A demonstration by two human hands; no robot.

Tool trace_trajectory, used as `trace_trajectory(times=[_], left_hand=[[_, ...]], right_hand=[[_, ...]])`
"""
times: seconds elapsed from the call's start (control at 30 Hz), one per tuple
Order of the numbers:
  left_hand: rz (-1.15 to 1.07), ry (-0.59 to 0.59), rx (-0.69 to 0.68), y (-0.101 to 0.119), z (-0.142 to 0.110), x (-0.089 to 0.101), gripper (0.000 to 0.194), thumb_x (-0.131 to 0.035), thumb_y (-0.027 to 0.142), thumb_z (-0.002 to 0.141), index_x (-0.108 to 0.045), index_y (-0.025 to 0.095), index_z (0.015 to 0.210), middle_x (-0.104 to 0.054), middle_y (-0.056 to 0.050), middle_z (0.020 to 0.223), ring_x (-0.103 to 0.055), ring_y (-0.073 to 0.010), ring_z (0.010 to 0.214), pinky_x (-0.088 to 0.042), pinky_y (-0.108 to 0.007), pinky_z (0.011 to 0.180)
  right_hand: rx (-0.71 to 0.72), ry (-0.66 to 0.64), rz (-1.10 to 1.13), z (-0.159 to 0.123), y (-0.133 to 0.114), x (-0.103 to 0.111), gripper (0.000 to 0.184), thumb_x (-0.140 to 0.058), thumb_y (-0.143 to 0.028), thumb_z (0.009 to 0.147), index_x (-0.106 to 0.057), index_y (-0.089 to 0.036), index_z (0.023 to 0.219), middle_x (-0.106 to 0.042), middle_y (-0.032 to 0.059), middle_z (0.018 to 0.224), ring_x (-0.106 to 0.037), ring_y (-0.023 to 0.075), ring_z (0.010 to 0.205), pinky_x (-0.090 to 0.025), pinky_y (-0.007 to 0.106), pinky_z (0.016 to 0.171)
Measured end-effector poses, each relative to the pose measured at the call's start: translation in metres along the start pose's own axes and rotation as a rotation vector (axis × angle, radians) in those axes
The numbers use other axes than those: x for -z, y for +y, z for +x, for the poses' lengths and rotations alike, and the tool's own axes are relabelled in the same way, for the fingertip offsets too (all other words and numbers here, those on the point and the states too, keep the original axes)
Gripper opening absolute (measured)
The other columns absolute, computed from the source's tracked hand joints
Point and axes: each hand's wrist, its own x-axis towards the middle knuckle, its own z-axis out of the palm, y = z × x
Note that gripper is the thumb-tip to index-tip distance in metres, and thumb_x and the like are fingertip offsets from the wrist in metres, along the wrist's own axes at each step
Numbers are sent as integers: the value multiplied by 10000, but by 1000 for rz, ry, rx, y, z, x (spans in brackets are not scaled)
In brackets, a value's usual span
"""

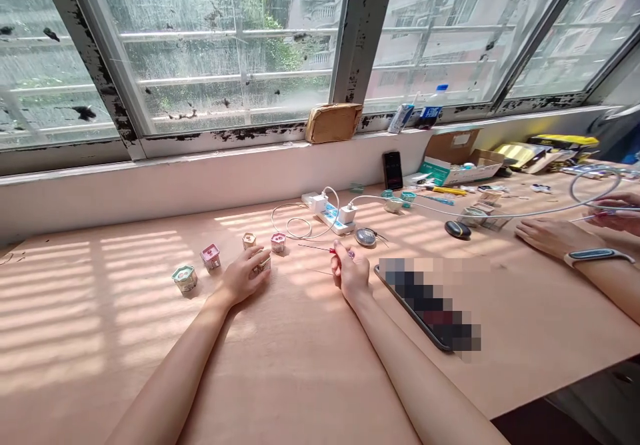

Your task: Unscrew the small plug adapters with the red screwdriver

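Left hand (243, 275) loosely curled over a small tub (263, 265) on the surface (300, 365); right hand (351, 273) pinching a red screwdriver (319, 247), its shaft pointing toward another tub (278, 243) nearby.

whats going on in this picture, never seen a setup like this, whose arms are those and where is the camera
This picture comes from a camera worn on a person's head, looking forward and down, so the two bare arms rising from the bottom edge are that person's own. Their right hand pinches a thin red-handled tool, probably a small screwdriver. Their left hand rests against a small cup, with four similar cups standing nearby on the pale wooden table. Further back is a power strip. The hands at the far right belong to another person.
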Motion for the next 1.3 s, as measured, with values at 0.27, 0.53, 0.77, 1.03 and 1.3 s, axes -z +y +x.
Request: trace_trajectory(times=[0.27,0.53,0.77,1.03,1.3], left_hand=[[-142,-61,191,4,-2,9,554,-569,433,948,-487,218,1452,-662,-106,1292,-626,-293,1176,-508,-426,991],[-242,-57,236,8,-1,9,435,-626,444,896,-594,214,1264,-696,-66,1112,-664,-237,995,-537,-349,864],[-345,-52,279,4,0,5,438,-738,415,804,-586,217,1164,-694,-35,990,-678,-212,897,-550,-310,775],[-85,293,98,8,7,31,291,-554,325,949,-589,219,1219,-686,-89,1189,-655,-238,1085,-508,-393,973],[322,-45,800,9,4,142,478,-675,513,826,-606,246,1216,-649,-89,1317,-618,-311,1169,-506,-352,908]], right_hand=[[23,-11,2,0,2,2,401,-730,-543,770,-562,-181,738,-498,-58,451,-315,57,283,-201,160,239],[13,-13,21,1,1,0,416,-766,-545,737,-577,-174,737,-498,-53,444,-318,56,301,-204,149,233],[25,-12,-9,2,4,1,411,-750,-547,756,-553,-187,735,-497,-61,445,-309,58,284,-202,158,220],[-20,1,31,0,1,2,408,-768,-538,744,-553,-191,745,-502,-60,457,-306,52,296,-189,145,239],[-94,-361,54,-7,2,1,440,-839,-524,682,-569,-177,698,-512,-36,497,-360,58,386,-254,157,330]])
